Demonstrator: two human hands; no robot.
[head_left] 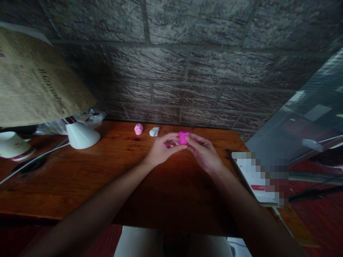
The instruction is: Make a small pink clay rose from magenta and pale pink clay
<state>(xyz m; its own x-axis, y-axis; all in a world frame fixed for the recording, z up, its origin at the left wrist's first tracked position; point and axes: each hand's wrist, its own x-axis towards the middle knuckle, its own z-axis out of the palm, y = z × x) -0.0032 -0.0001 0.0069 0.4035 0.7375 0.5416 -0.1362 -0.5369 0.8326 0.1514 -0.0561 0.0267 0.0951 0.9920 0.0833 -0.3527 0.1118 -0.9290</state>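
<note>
Both my hands meet over the far middle of a wooden table. My left hand and my right hand pinch a small bright magenta lump of clay between their fingertips, a little above the tabletop. A second bit of magenta shows inside my left hand's curled fingers. Farther back, by the wall, lie a pale pink clay lump and a white clay lump, both untouched.
A white cone-shaped lamp shade sits at the back left with a cable running leftward. A white cup stands at the far left. Crumpled plastic lies behind the lamp. Papers rest at the table's right edge. A brick wall backs the table.
</note>
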